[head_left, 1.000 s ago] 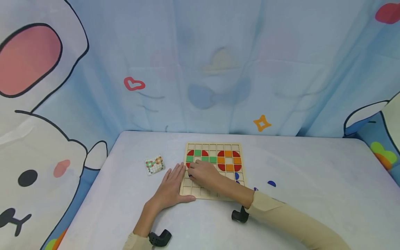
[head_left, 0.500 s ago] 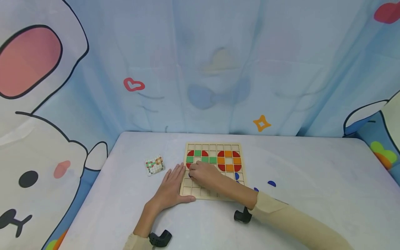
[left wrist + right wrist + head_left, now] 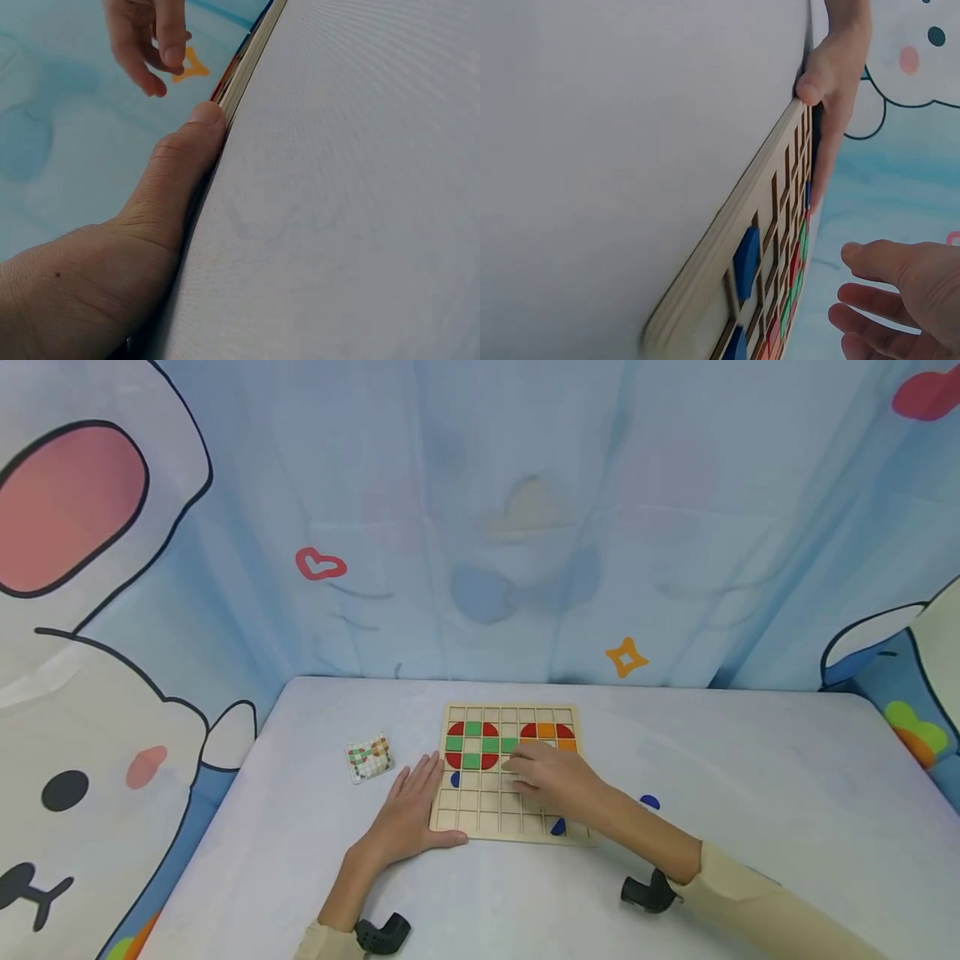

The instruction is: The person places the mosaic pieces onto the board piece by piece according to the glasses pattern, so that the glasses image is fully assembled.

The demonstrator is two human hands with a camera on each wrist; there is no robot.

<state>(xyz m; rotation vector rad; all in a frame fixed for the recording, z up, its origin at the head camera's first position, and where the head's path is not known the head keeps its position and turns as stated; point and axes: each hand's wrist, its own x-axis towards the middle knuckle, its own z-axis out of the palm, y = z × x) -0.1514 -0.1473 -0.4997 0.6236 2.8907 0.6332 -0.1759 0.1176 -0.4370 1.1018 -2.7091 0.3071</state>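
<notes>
A wooden grid board (image 3: 487, 818) lies on the table, with red, green and orange pieces set in its far rows. My left hand (image 3: 408, 806) rests along its left side with fingers straight, and the thumb lies at the near left corner. One blue piece (image 3: 455, 779) sits in a cell near that hand. Above the board's right half is my right hand (image 3: 562, 781); its thumb and fingers are apart with nothing between them in the right wrist view. Another blue piece (image 3: 558, 827) lies at the board's near right, partly below the right wrist.
Left of the board lies a small pattern card (image 3: 370, 758) with a coloured grid. A loose blue half-round piece (image 3: 650, 802) is on the white table (image 3: 787, 793) beyond the right forearm. A printed curtain (image 3: 465, 527) hangs behind the table.
My right hand has lifted off the board's left part and moved right, leaving the blue piece in a left cell in sight. My left hand has stayed in place.
</notes>
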